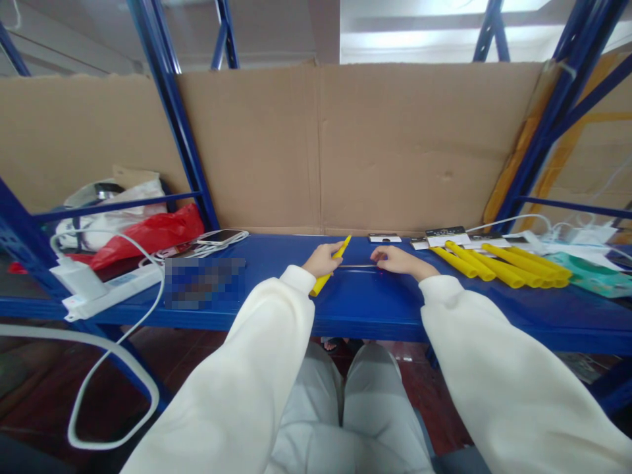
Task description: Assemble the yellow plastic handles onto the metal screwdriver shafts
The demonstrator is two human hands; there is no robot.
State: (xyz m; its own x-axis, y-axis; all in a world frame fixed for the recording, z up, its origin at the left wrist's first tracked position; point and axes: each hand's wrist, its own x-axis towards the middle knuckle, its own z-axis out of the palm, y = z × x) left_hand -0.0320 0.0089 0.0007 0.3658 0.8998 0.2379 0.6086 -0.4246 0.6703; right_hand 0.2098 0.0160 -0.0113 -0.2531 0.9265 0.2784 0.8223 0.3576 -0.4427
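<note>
A yellow tube [344,247] slants up and to the right through the closed fingers of my left hand [322,261]. Between my two hands runs a thin rod [358,266], level and low over the blue shelf top [375,299]. The rod's left end meets the tube and my left fingers; whether it enters the tube I cannot make out. At its right end, the bent fingers of my right hand [399,261] close on the rod. Several more yellow tubes [511,268] lie side by side to the right of my right hand.
Black-and-white packaging cards [447,235] lie behind the tubes, with a green packet [605,276] farther right. A white power strip [118,289] with a looping cable, a phone [222,237] and a red bag [148,237] occupy the left. Cardboard [395,145] walls the back between blue posts.
</note>
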